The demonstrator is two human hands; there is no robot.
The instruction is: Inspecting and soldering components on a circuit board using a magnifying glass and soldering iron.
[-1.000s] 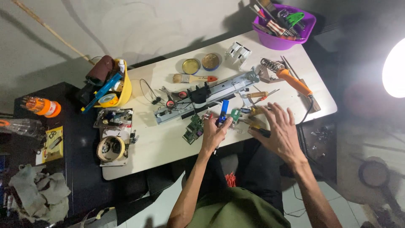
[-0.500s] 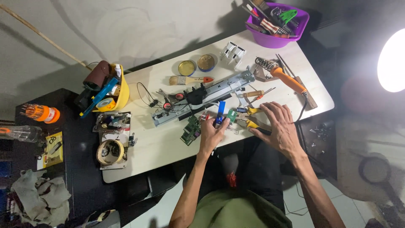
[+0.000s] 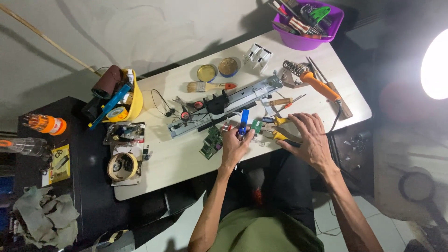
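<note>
White laminate covers the worktop (image 3: 186, 158) where we work, and both our hands sit near its front edge. Our left hand (image 3: 234, 145) has its grip pinched narrow around the lower end of a blue-handled tool (image 3: 243, 122), thumb and fingertips closed on it so that the handle rises slantwise away from us; whether its tip touches anything beneath we cannot tell. Just left of that hand lies a small green circuit board (image 3: 212, 142), flat on the worktop and close to the knuckles. Our right hand (image 3: 307, 138) is spread wide and flat, fingers splayed, pressing down on yellow-handled pliers (image 3: 279, 129) whose grips poke out from under the fingertips; this hand covers the pliers rather than clasping them. Between the two hands sits a little green component (image 3: 256, 126), apart from both. Beyond the hands a long grey metal rail assembly (image 3: 224, 105) lies diagonally across the worktop, with a black block mounted near its middle. Farther back are a paintbrush with an orange handle (image 3: 210, 86), two round tins (image 3: 217, 70), a soldering iron with an orange grip (image 3: 317, 84) and a purple bowl of tools (image 3: 305, 42) at the far right corner. A yellow container (image 3: 133, 100) stands at the left end.
</note>
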